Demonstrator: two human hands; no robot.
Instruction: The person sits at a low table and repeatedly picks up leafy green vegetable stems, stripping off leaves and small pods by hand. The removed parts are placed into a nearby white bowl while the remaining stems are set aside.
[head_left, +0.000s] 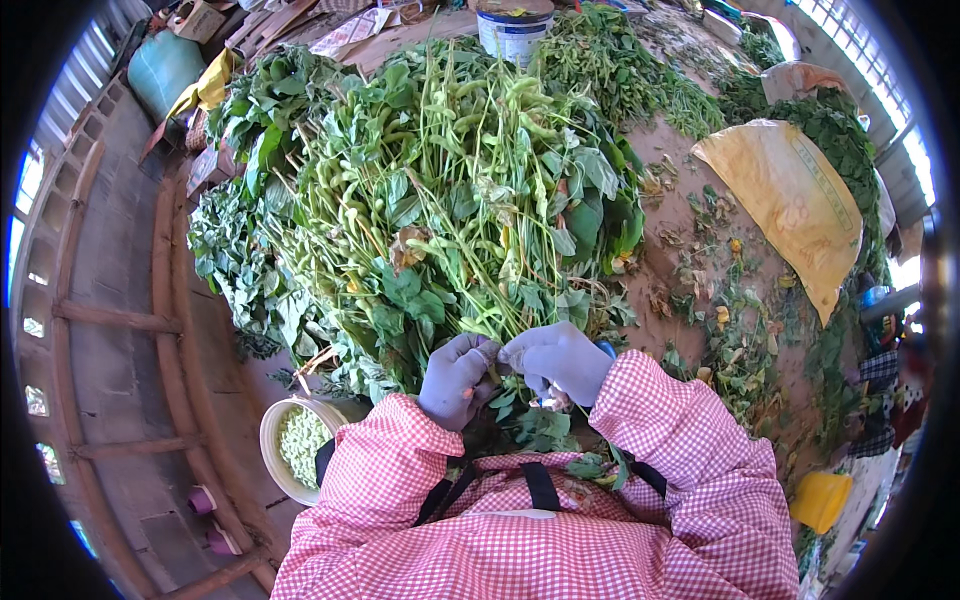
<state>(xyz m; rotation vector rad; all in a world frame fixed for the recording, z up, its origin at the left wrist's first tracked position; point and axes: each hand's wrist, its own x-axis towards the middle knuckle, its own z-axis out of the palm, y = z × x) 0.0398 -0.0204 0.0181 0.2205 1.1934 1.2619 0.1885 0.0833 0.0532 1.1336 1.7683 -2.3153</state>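
A big heap of uprooted bean plants (450, 187) with green pods, likely soybean, lies before me. My left hand (459, 379), in a grey-purple glove, has its fingers closed on a green pod (491, 367) at the near edge of the heap. My right hand (559, 364), gloved alike, meets it with thumb and forefinger pinched together; whether it grips the pod too is hidden. A white plastic bucket (268, 442) stands left of my left arm, holding pale green shelled beans (302, 446). Leafy stems hang below my hands, over my lap.
A blue-and-white bucket (515, 34) stands beyond the heap. To the right are a yellow woven sack (795, 202), scattered leaves and a yellow container (821, 501). A block wall (124, 315) with wooden poles (169, 330) runs along the left. A stuffed green sack (165, 73) stands far left.
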